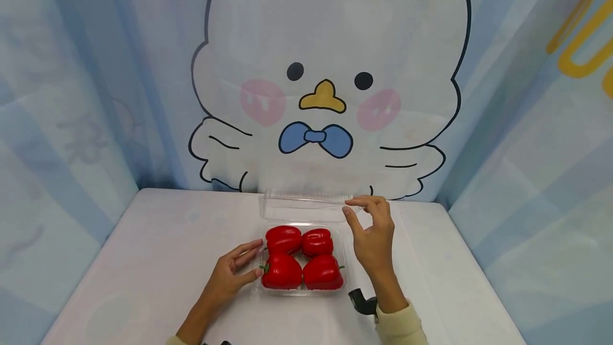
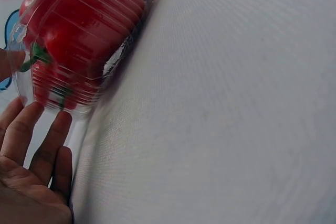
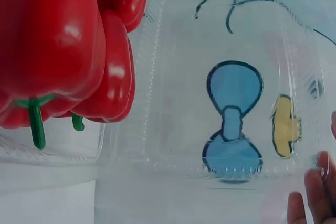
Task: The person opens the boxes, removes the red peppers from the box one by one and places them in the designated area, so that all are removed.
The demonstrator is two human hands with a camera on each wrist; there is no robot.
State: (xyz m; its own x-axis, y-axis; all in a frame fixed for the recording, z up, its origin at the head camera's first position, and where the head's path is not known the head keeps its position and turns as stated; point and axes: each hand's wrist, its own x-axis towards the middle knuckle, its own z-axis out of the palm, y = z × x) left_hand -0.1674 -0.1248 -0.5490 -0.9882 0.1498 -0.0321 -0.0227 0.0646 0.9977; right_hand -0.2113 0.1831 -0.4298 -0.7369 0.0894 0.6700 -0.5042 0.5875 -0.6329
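Several red bell peppers (image 1: 282, 271) with green stems sit inside a clear plastic box (image 1: 301, 292) on the table. Behind them the box's clear lid (image 1: 306, 212) stands raised; the printed backdrop shows through it in the right wrist view. My left hand (image 1: 230, 274) touches the box's left side, its fingers fairly straight and spread. In the left wrist view the fingertips (image 2: 63, 119) meet the ribbed wall, with the thumb near the rim. At the lid's right corner, my right hand (image 1: 373, 233) pinches the edge between thumb and fingers; only some fingertips (image 3: 315, 187) show in the right wrist view.
The white table (image 1: 158, 260) extends around the box. A backdrop with a cartoon bird (image 1: 330, 31) hangs behind its far edge, and blue-white curtains (image 1: 551, 174) flank both sides. A black wrist mount (image 1: 363, 302) is by the right sleeve.
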